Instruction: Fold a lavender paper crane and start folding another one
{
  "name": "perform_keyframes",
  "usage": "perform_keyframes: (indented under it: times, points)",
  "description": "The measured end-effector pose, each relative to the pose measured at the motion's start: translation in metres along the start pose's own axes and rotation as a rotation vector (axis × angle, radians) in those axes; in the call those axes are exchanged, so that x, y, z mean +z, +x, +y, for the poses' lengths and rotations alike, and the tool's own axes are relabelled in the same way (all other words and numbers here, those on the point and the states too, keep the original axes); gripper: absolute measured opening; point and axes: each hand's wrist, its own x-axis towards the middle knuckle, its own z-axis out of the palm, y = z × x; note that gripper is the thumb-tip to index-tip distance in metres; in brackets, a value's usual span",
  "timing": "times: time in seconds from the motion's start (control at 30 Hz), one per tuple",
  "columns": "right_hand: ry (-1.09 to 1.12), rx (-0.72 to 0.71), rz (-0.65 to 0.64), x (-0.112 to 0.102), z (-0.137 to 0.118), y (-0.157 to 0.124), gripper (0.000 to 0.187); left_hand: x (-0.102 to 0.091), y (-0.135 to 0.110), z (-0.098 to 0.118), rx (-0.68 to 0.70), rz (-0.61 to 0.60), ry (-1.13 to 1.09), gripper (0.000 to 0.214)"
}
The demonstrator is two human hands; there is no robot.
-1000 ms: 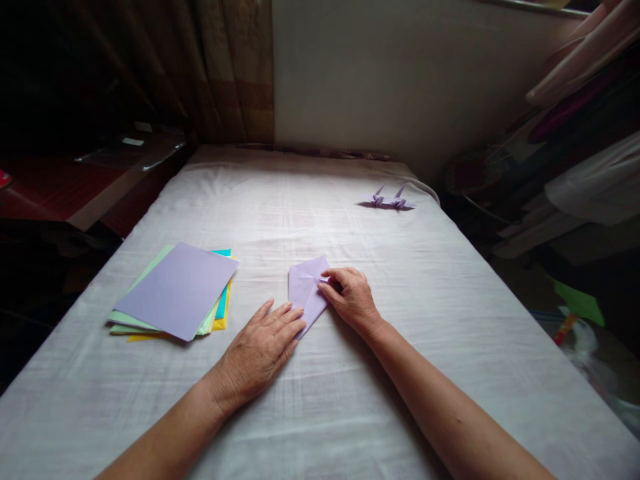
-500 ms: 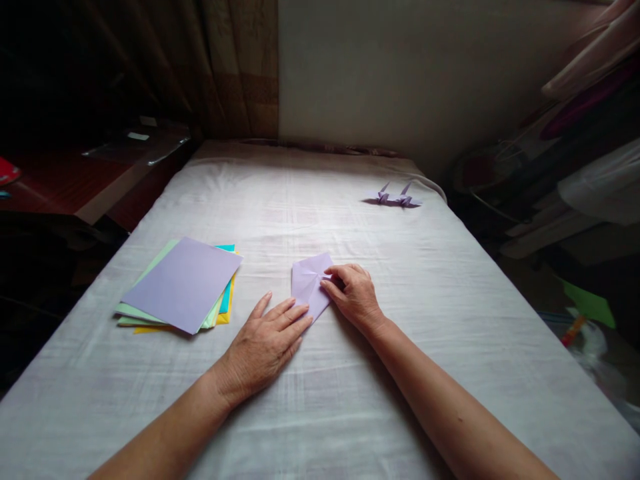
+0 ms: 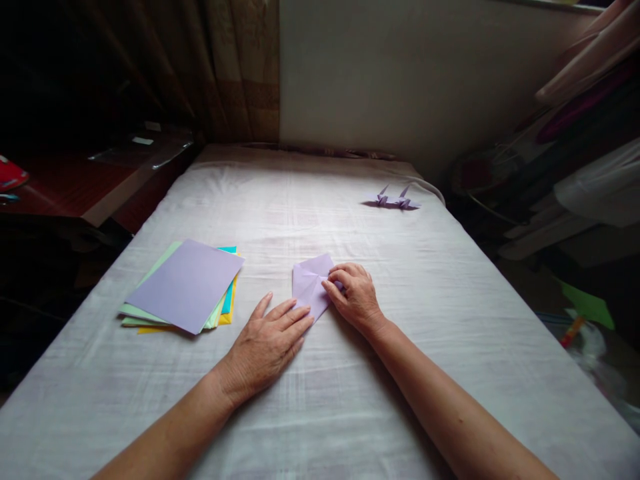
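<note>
A partly folded sheet of lilac origami paper [image 3: 306, 280] lies on the white cloth in front of me, with creases fanning out from its middle. My left hand [image 3: 267, 343] rests flat, its fingers spread and the fingertips on the paper's lower left edge. At the paper's right side my right hand [image 3: 354, 297] is closed, thumb and fingers pinching a flap there. The right fingers hide part of that flap. Two folded lilac paper cranes [image 3: 393, 200] stand side by side toward the far right of the cloth.
A stack of coloured paper [image 3: 185, 287], lilac on top with green, blue and yellow beneath, lies at the left. The cloth-covered surface [image 3: 440, 373] ends at a wall. A dark red wooden table [image 3: 60, 183] adjoins on the left; hanging clothes [image 3: 600, 193] are at the right.
My right fingers have shifted slightly right along the flap of the lilac paper. My left hand stays in place on the paper, and the view has moved a little.
</note>
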Motion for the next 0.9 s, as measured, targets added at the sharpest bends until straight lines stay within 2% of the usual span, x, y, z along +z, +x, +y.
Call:
perform_keyframes:
  times: [0.1,0.27,0.4,0.53,0.63,0.73,0.9]
  points:
    - [-0.016,-0.021,-0.002,-0.004,-0.006,-0.007,0.013,0.0,0.0,0.0,-0.007,-0.003,-0.009,0.035]
    - [-0.07,-0.015,-0.041,-0.006,-0.016,-0.02,0.036,0.0,-0.001,0.0,-0.01,-0.001,-0.018,0.034]
    - [-0.094,0.001,-0.081,-0.004,-0.019,-0.022,0.045,0.0,-0.001,0.0,-0.008,0.004,-0.016,0.034]
    - [-0.102,0.002,-0.111,-0.005,-0.011,-0.018,0.048,0.001,-0.001,0.0,-0.008,0.005,-0.021,0.034]
    - [-0.139,0.066,-0.089,-0.008,0.006,-0.012,0.049,0.002,-0.001,-0.001,-0.008,0.012,-0.021,0.034]
    - [-0.189,0.175,-0.012,-0.009,0.024,-0.008,0.047,0.003,-0.002,-0.001,-0.009,0.016,-0.021,0.034]
    - [-0.201,0.178,0.039,-0.009,0.034,-0.005,0.026,0.002,-0.002,0.0,-0.015,0.011,-0.02,0.033]
